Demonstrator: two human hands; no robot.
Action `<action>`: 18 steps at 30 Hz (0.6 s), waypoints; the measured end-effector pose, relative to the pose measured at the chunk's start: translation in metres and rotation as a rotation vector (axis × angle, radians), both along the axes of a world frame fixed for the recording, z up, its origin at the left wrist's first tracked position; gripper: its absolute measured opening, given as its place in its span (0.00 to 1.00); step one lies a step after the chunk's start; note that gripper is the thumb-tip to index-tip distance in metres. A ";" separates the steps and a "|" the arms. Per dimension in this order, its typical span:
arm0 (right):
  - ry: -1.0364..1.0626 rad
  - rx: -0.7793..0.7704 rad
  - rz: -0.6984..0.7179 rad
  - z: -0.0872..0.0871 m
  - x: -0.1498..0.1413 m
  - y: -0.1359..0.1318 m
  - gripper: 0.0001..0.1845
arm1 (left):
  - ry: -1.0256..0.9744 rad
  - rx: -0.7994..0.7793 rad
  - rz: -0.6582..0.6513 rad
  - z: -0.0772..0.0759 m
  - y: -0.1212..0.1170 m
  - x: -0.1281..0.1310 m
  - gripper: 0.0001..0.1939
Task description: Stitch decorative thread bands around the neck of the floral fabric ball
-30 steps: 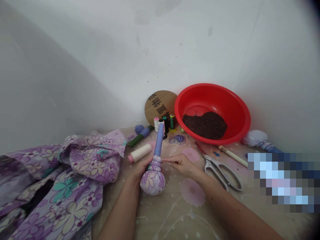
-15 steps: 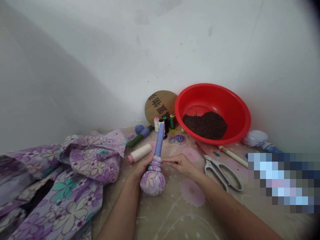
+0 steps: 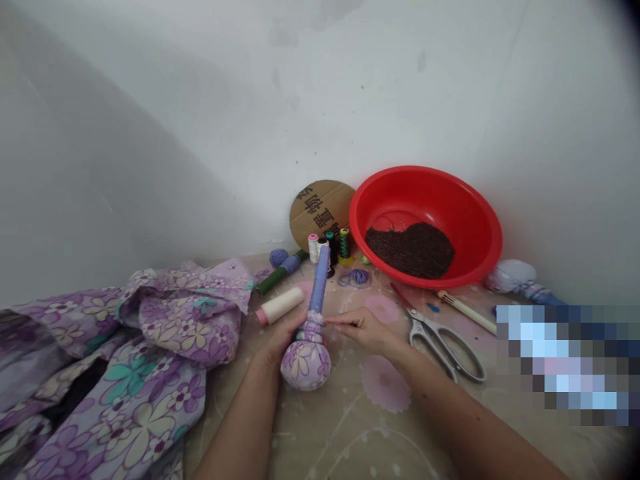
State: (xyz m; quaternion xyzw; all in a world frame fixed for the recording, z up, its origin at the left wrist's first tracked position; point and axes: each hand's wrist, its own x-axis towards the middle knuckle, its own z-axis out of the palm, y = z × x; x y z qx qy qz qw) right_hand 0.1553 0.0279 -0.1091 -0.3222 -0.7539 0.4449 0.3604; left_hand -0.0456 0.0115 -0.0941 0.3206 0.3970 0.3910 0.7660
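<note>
L hand (image 3: pixel 286 340) fingers clenched round neck of purple floral cloth bulb (image 3: pixel 305 365), lower centre of frame, blue stick (image 3: pixel 318 280) pointing up. R hand (image 3: pixel 363 331) fingertips touch neck, pinch unclear. Keep neck wrap snug, bulb steady.

Soft, even light brightens the white wall (image 3: pixel 320 120), while shadow dulls the left side, the frame's edges curve and darken, and a pixelated blur (image 3: pixel 567 363) covers the lower right.
</note>
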 end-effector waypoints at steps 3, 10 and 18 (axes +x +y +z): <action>-0.011 0.007 0.018 0.003 0.002 -0.001 0.18 | 0.000 -0.007 0.009 0.002 -0.001 0.000 0.14; 0.014 -0.012 0.013 -0.001 0.002 0.000 0.18 | -0.058 -0.005 -0.005 0.001 -0.001 -0.001 0.14; 0.101 -0.010 -0.012 -0.008 -0.004 0.003 0.16 | -0.002 0.010 0.006 0.002 -0.001 -0.001 0.14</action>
